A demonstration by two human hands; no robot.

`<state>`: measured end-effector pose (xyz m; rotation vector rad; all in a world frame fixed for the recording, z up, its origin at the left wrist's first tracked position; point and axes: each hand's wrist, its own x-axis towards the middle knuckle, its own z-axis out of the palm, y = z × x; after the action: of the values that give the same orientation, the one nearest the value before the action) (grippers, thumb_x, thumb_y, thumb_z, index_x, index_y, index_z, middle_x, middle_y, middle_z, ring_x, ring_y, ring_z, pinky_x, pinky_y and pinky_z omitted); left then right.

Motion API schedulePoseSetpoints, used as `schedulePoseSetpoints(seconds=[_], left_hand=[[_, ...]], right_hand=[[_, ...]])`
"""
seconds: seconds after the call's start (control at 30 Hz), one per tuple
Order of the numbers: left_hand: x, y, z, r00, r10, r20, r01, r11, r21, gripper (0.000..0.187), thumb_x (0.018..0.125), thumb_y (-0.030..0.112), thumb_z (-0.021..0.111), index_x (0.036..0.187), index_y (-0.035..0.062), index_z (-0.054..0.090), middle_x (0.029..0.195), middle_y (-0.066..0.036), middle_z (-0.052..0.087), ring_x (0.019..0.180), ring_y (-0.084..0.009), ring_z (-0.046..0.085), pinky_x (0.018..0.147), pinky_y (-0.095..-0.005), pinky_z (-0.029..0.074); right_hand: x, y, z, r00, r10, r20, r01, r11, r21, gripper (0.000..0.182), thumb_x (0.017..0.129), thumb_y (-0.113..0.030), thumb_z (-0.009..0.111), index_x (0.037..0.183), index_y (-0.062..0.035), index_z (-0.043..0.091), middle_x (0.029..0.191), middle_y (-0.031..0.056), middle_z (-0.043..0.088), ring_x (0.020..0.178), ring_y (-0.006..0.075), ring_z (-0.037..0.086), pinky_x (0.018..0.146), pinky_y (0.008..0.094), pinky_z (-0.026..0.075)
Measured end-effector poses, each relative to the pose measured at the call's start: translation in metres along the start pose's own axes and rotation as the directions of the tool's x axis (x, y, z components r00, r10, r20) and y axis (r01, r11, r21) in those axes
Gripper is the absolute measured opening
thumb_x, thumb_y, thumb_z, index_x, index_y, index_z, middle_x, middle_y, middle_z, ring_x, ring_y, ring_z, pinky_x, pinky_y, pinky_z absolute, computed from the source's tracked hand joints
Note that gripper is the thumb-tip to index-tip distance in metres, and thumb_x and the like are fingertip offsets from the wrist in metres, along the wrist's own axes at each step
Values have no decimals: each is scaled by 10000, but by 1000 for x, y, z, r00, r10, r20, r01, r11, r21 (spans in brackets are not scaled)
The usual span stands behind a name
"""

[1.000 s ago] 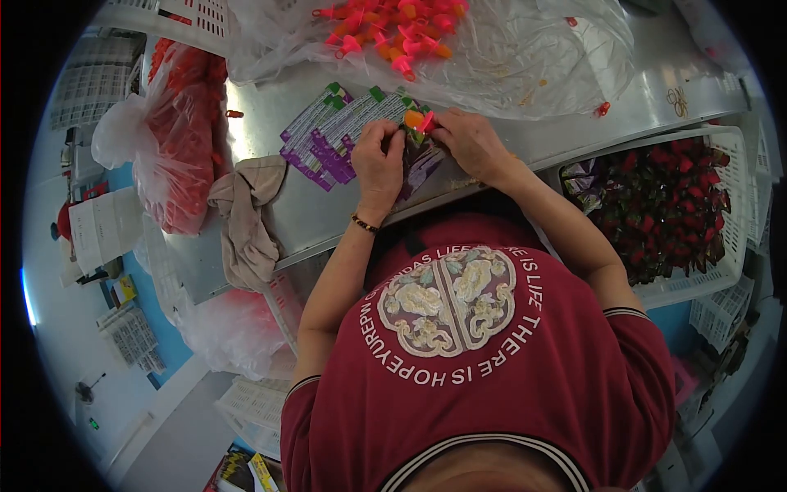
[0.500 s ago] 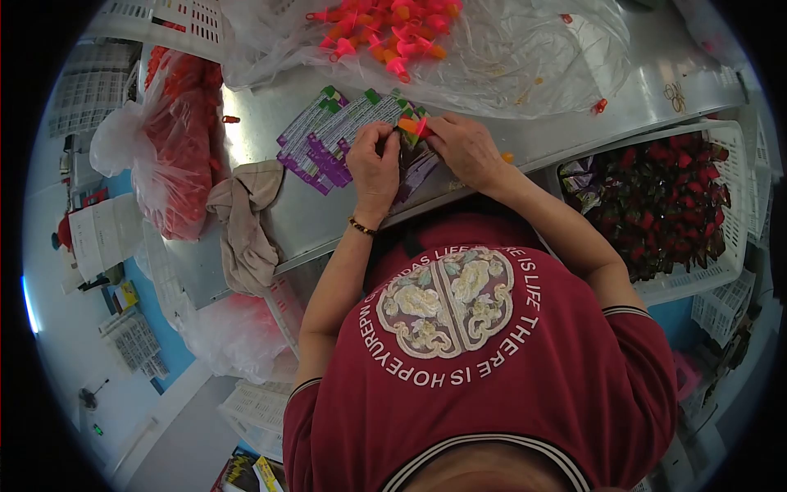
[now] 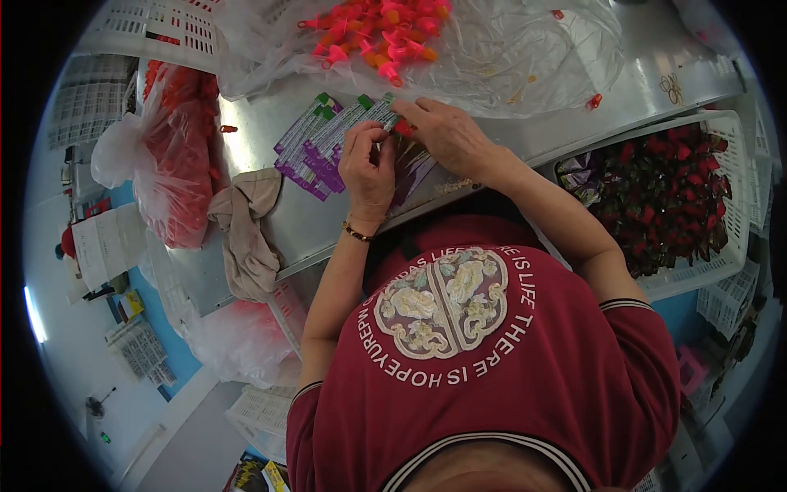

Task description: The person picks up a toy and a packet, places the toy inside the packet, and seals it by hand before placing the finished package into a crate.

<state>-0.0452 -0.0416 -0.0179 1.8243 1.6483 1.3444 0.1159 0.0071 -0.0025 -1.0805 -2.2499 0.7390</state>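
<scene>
The bench of bare grey metal (image 3: 307, 228) has its near edge running diagonally, rising to the right, under both forearms. The left hand (image 3: 367, 180) and right hand (image 3: 451, 143) work just inside that edge. Left of the left wrist, a stretch of metal shows as far as the crumpled beige cloth (image 3: 247, 234), which hangs over the edge. A wider strip runs right of the right hand, between the edge and the crinkled clear plastic sheet (image 3: 533, 61), with a small red plastic piece (image 3: 594, 102) by the sheet's border. Beyond the hands, the heap of pink and orange plastic pieces (image 3: 381, 41) lies on the sheet. The white plastic crate of red, dark-wrapped pieces (image 3: 734, 164) sits beside the near edge, close to the right forearm.

The fanned purple, green and white printed packets (image 3: 316, 152) lie on the metal just left of the left fingers (image 3: 361, 134), some partly behind them. The left thumb and forefinger curl toward each other; whether they pinch anything, I cannot tell. The right fingers (image 3: 416, 112) bend together over a small red piece (image 3: 402, 128), mostly hidden beneath them, so their grip cannot be told. A dark, shiny wrapper (image 3: 412, 156) lies between the hands, below the red piece.
</scene>
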Motion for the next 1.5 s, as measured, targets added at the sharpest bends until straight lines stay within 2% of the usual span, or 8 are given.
schedulePoseSetpoints(seconds=[0.23, 0.4, 0.5, 0.7, 0.87, 1.03, 1.2, 1.5], left_hand=[[8, 3, 2, 989, 143, -32, -141, 989, 50, 86, 775, -33, 655, 837, -3, 603, 993, -118, 621, 829, -235, 611, 684, -306, 501], [13, 9, -4, 987, 86, -132, -83, 996, 28, 83, 782, -23, 656, 841, -1, 603, 1030, -105, 612, 843, -222, 601, 708, -302, 494], [16, 16, -7, 982, -124, -140, 114, 990, -79, 68, 806, -1, 654, 853, 3, 606, 1047, -87, 603, 853, -168, 581, 716, -276, 482], [33, 24, -33, 947, -319, 47, 296, 804, -516, 105, 901, 99, 626, 937, 3, 607, 1010, -36, 601, 800, -77, 547, 695, -219, 460], [30, 8, -31, 745, -425, 514, 657, 340, -673, 92, 931, 101, 590, 950, 12, 583, 861, 22, 578, 753, -39, 522, 691, -190, 438], [22, 9, -19, 843, -492, 216, 480, 508, -715, 52, 924, 70, 594, 914, 27, 565, 838, 29, 553, 731, -36, 492, 668, -186, 418], [21, 24, -13, 908, -419, 20, 323, 668, -670, 57, 946, 80, 565, 924, 29, 554, 834, 28, 546, 742, -38, 485, 673, -180, 411], [21, 40, -15, 902, -429, -46, 245, 598, -764, 75, 981, 123, 518, 959, 57, 492, 817, 26, 509, 706, -40, 457, 636, -182, 401]], right_hand=[[6, -3, 13, 977, -183, -106, 187, 982, 29, 418, 805, -29, 608, 1213, -67, 521, 970, 158, 637, 821, 342, 630, 688, 390, 517], [11, -13, 9, 955, 296, -15, -211, 715, 666, 577, 799, 9, 609, 1348, -64, 447, 959, 144, 681, 779, 205, 667, 736, 297, 517], [14, -19, 3, 976, 212, 40, -194, 784, 590, 639, 802, 9, 625, 1396, -66, 401, 884, 132, 688, 815, 158, 662, 758, 271, 510], [27, -17, -29, 998, 37, -45, -9, 854, 520, 644, 790, 45, 631, 1388, -81, 428, 890, 126, 694, 793, 153, 671, 792, 283, 514], [24, -21, -33, 998, -16, -65, 44, 885, 463, 633, 784, 46, 643, 1374, -80, 450, 927, 107, 694, 835, 148, 668, 797, 287, 513], [23, -14, -24, 946, 36, -321, 93, 921, 378, 595, 786, -6, 687, 1339, -27, 469, 965, 59, 677, 820, 144, 639, 774, 267, 507], [21, -30, -21, 954, 286, 85, -243, 580, 778, 380, 823, -71, 703, 1171, 25, 586, 881, 18, 637, 695, 98, 560, 731, 239, 479], [26, -3, -6, 934, 351, 65, -212, 399, 892, 162, 892, -146, 633, 933, 11, 645, 808, -2, 618, 768, 69, 558, 698, 228, 449]])
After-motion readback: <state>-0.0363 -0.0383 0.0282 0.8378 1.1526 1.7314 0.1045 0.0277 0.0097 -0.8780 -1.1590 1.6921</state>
